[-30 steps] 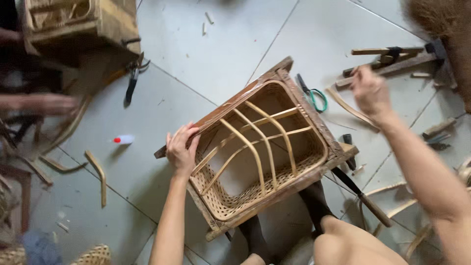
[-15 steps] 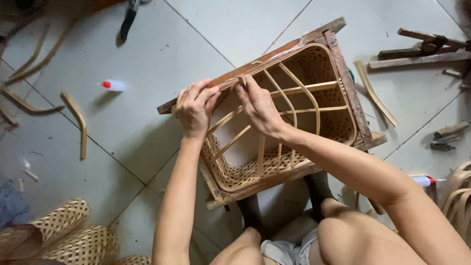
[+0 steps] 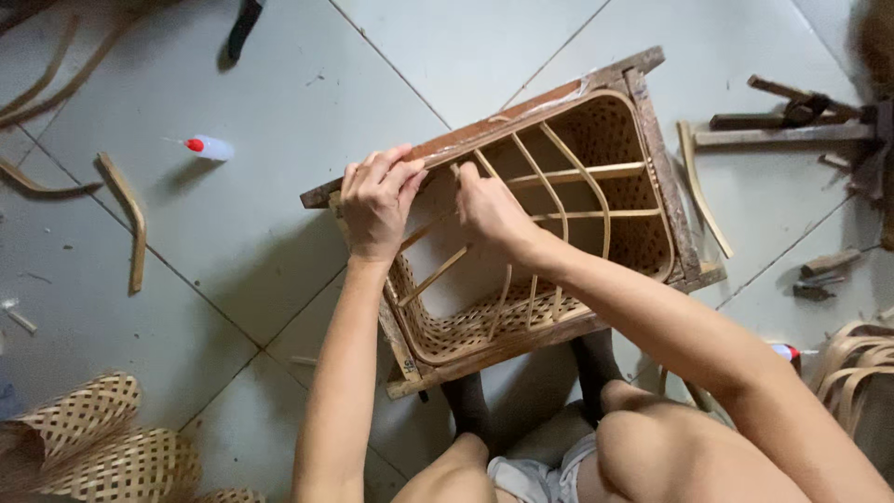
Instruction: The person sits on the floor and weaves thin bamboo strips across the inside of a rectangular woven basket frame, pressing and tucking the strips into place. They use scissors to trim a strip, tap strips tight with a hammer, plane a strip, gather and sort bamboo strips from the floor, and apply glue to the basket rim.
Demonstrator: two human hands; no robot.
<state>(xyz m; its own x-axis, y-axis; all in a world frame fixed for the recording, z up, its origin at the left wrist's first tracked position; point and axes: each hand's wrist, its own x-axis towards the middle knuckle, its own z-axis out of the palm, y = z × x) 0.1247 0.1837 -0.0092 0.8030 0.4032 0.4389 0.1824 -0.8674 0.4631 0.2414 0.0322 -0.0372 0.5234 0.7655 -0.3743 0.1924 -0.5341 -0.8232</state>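
Observation:
A rectangular basket frame of wood and woven rattan [image 3: 652, 158] lies on its side on the tiled floor, its open face toward me, thin cane ribs crossing inside. My left hand [image 3: 377, 200] grips the frame's upper left wooden edge, fingers curled over it. My right hand [image 3: 489, 210] is beside it, fingers pinched at a cane rib just under that same edge. My knees and dark-socked feet are under the frame's near side.
A small glue bottle with a red cap [image 3: 209, 147] lies left of the frame. Bent cane strips [image 3: 130, 219] are scattered at left. Woven mat rolls [image 3: 93, 438] sit at bottom left. Wooden tools and scraps [image 3: 792, 116] lie at right, cane coils [image 3: 852, 368] at lower right.
A second ago my right hand was raised out to the right; it came in to the frame's upper edge beside my left hand. The view has moved closer.

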